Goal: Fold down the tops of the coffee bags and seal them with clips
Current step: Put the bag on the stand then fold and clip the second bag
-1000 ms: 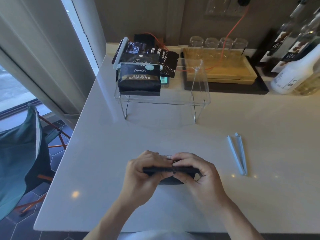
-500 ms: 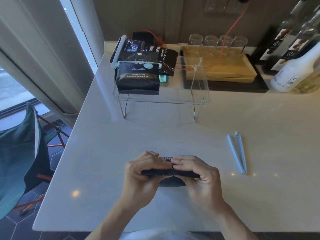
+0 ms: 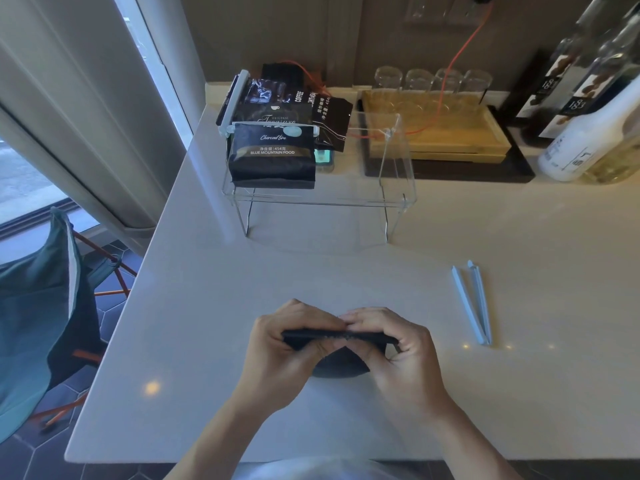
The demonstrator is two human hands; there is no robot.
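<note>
- Bags [image 3: 273,157] at table's far left corner, on a clear rack [image 3: 322,199]: front one already folded w/ a white clip across its top; matte black foil, a bit crinkled. 2–3 there, count unclear.
- Left hand [image 3: 277,351] pinches left end of bag [image 3: 337,363] near table's front edge, mid.
- That bag's top is a flat dark strip, fold underway, not clipped.
- Right hand [image 3: 398,355] pinches right end.
- Clip [image 3: 472,301], pale blue plastic, long, slim, lying open in a V, toward right edge; prob. next.
</note>
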